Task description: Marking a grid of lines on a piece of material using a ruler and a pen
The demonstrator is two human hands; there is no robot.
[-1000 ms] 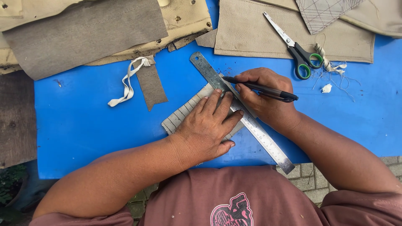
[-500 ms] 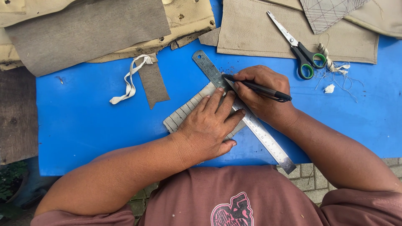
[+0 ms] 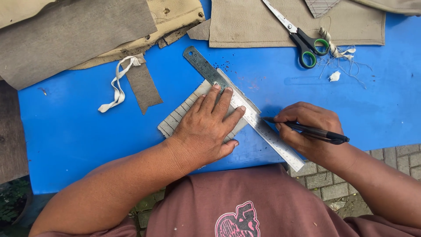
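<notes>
The left hand [image 3: 206, 127] lies spread flat on the steel ruler [image 3: 245, 109], which slants; the right hand [image 3: 307, 131] pinches a black pen [image 3: 307, 129] beside its lower end.

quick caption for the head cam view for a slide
Left hand pins a steel ruler on a lined grey fabric piece; right hand holds a black pen beside it.

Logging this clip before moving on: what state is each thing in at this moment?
left hand: flat, fingers spread, pressing on ruler and lined piece.
right hand: closed around pen.
pen: held, tip at ruler's edge.
metal ruler: lying diagonally across lined piece.
lined fabric piece: flat on blue board, pinned under hand.
scissors: closed, lying on beige sheet.
white strap: loose, looped, untouched.
</notes>
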